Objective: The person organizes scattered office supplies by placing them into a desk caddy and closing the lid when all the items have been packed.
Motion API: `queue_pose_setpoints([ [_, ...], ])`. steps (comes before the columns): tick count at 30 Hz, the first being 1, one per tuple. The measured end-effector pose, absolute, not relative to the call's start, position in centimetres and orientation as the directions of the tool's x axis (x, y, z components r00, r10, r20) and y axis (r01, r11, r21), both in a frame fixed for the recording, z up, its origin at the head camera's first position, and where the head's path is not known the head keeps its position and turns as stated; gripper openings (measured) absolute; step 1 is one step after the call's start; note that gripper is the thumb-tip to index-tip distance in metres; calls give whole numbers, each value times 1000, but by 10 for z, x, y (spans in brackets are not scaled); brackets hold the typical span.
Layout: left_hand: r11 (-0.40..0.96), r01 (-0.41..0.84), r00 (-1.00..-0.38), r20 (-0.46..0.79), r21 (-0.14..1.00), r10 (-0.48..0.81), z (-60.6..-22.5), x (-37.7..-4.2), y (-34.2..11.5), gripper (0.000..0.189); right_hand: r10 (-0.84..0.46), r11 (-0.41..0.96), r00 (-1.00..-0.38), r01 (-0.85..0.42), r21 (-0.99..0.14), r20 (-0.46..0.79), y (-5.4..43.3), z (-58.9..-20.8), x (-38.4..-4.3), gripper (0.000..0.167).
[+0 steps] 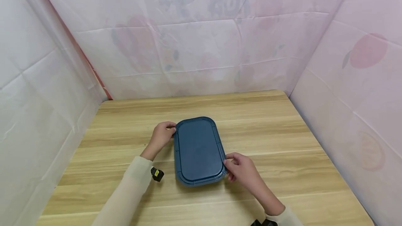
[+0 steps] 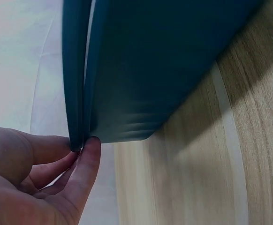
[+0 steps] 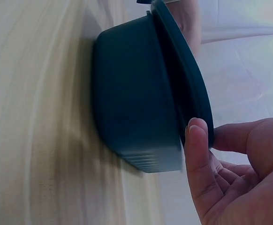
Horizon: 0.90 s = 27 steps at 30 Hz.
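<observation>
A dark blue rectangular lid (image 1: 200,149) lies over a matching deep plastic container (image 3: 129,89) on the table. At the lid's far left corner my left hand (image 1: 161,137) pinches the rim between thumb and fingers. My right hand (image 1: 243,170) pinches the rim near the close right corner. The right wrist view shows the lid tilted up from the container on that side, with a dark gap between them. A thin gap also runs under the lid (image 2: 75,70) in the left wrist view. The container's inside is hidden.
The wood-grain table (image 1: 267,128) reaches back to a pale printed curtain (image 1: 201,51). Similar curtains hang at the left and right sides. A small black device (image 1: 157,174) with a yellow mark is at my left wrist.
</observation>
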<state>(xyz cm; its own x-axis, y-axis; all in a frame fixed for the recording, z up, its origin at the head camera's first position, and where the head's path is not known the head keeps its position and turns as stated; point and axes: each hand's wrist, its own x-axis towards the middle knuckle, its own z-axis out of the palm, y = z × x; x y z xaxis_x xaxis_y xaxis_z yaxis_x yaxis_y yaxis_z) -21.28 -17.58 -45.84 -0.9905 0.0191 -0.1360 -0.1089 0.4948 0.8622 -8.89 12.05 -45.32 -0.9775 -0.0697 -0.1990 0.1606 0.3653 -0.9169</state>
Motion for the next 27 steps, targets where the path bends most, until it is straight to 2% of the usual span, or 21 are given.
queue_pose_setpoints([
  [11, 409, -74, -996, -85, 909, 9, -446, -208, -180, 30, -22, 408, -987, 134, -903, -156, 119, -419, -94, 27],
  [20, 253, -73, -997, -69, 965, -25, -439, -213, -163, 29, -120, 404, -981, 92, -910, -153, 136, -385, -99, 33],
  [27, 239, -56, -998, -58, 969, 1, -440, -221, -142, 30, -128, 464, -987, 23, -886, -93, 131, -352, -94, 36],
])
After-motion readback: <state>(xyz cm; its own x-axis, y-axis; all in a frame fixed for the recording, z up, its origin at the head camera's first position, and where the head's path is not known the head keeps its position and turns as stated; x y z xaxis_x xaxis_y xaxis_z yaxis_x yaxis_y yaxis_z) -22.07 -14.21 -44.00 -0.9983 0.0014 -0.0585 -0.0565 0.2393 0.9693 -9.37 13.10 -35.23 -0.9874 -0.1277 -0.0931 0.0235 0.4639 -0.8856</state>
